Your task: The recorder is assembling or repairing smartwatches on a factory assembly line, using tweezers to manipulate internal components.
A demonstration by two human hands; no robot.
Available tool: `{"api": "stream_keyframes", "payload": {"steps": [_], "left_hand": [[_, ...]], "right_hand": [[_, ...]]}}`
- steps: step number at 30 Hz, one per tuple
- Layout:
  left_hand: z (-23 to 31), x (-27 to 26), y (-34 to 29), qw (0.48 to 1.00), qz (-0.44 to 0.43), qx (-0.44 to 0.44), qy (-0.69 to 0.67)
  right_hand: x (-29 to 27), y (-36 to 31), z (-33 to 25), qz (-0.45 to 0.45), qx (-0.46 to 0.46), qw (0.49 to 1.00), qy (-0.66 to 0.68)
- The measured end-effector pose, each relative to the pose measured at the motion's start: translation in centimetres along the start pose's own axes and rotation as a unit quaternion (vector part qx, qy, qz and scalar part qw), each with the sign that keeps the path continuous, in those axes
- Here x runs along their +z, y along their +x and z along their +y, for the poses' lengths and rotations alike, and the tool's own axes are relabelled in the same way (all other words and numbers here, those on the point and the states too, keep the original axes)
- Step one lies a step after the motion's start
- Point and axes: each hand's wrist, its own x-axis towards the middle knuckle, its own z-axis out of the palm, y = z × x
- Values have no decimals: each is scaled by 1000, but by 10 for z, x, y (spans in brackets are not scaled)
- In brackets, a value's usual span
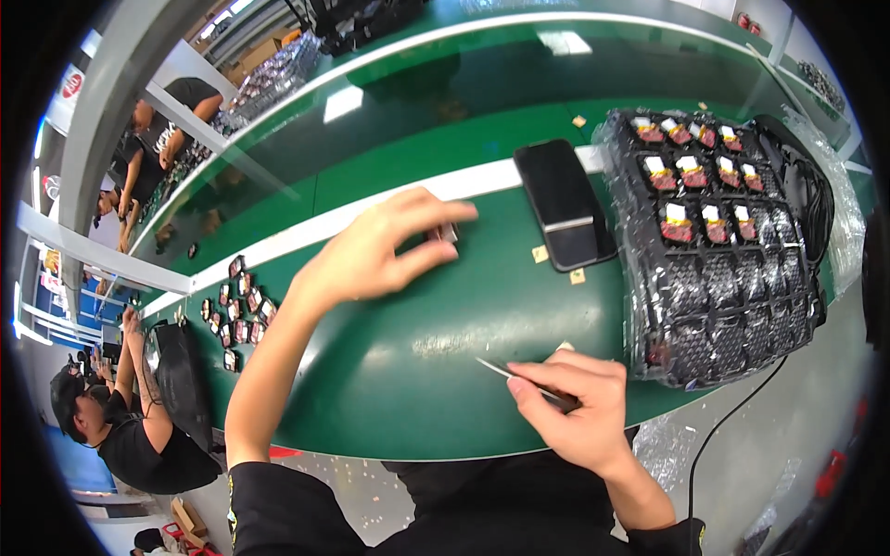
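Note:
My left hand (385, 243) is over the green tabletop, fingers stretched and thumb apart. Between its index finger and thumb shows a small dark part with a shiny face (445, 233); whether the fingers touch it I cannot tell. Closed in my right hand (579, 408), near the front edge, is a slim pointed tool (493, 368) with a pale tip and dark handle. Its tip points to the left, above the table. Left of my left forearm lies a loose group of small dark parts (243, 306).
A dark phone (564, 199) lies at the table's back. On the right, a black tray in clear plastic (723, 278) holds rows of small reddish parts with white and yellow tabs. A black cable (718, 417) hangs down. Several people (130, 445) are at the left.

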Motion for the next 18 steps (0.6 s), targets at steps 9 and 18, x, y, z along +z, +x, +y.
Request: {"api": "stream_keyframes", "payload": {"steps": [9, 18], "left_hand": [[42, 17, -75, 993, 32, 2, 112], [36, 31, -91, 999, 30, -35, -24]], "right_hand": [[4, 4, 3, -5, 8, 999, -30], [5, 7, 0, -50, -5, 997, -62]]}}
